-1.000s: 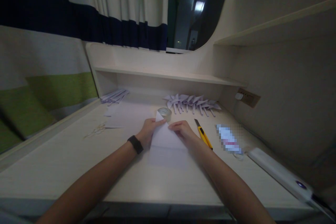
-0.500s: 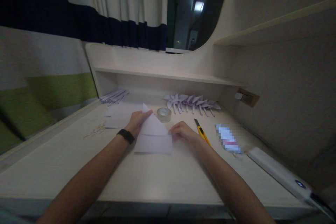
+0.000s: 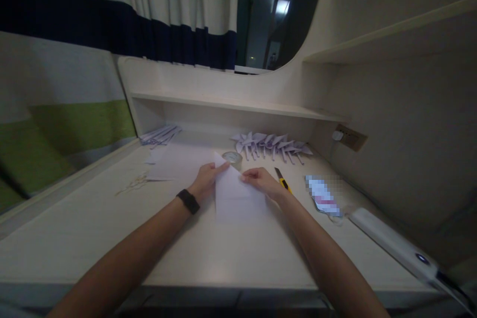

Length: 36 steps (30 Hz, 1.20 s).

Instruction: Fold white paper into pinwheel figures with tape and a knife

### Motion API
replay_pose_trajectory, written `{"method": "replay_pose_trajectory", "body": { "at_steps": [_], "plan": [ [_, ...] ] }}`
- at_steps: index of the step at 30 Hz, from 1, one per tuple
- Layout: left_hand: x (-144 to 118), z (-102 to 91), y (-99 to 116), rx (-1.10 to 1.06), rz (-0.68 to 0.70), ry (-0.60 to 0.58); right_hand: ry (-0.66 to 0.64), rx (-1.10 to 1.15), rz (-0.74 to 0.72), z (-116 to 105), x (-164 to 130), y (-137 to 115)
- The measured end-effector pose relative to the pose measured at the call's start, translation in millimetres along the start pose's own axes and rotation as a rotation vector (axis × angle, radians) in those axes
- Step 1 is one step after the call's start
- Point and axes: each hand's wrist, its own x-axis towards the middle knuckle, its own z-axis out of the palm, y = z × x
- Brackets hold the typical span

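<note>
A white sheet of paper (image 3: 238, 202) with a slanted folded edge is held up a little over the desk between my hands. My left hand (image 3: 207, 179), with a dark band at the wrist, pinches its upper left corner between thumb and fingers. Along the slanted edge, my right hand (image 3: 261, 180) grips the paper with thumb and fingertips. Just behind the paper stands a roll of clear tape (image 3: 234, 159), partly covered by it. A yellow box cutter (image 3: 283, 181) lies right of my right hand, its lower end hidden by my forearm.
Several paper pinwheels (image 3: 268, 145) lie at the back. Rolled paper sticks (image 3: 161, 135) and flat white sheets (image 3: 182, 159) are at the back left, near loose rubber bands (image 3: 132, 184). A phone (image 3: 322, 196) and a long white device (image 3: 395, 246) lie on the right.
The paper has turned and shifted right. My left hand has moved right with it, and my right hand has slid from its lower right corner up to the slanted edge.
</note>
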Motion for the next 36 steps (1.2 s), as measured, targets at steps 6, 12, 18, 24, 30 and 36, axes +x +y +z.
{"method": "replay_pose_trajectory", "body": {
  "at_steps": [6, 12, 18, 24, 30, 36],
  "plan": [
    [-4, -5.5, 24, 0.199, 0.151, -0.055, -0.261, -0.166, 0.145, -19, -8, -11],
    [-16, -11.5, 44, 0.723, -0.075, -0.601, -0.556, -0.368, 0.105, -10, -12, -14],
    [-30, 3.0, 31, 0.94, -0.05, -0.861, -0.615, -0.527, -0.007, 10, -8, -5],
    [-28, 1.4, 23, 0.956, -0.096, -0.884, -0.568, -0.453, 0.011, 9, -7, -6],
    [-23, -5.5, 21, 0.889, -0.127, -0.844, -0.509, -0.343, 0.108, -1, -10, -14],
    [-20, -10.2, 31, 0.861, -0.167, -0.824, -0.474, -0.319, 0.131, -13, -13, -23]
  ]
}}
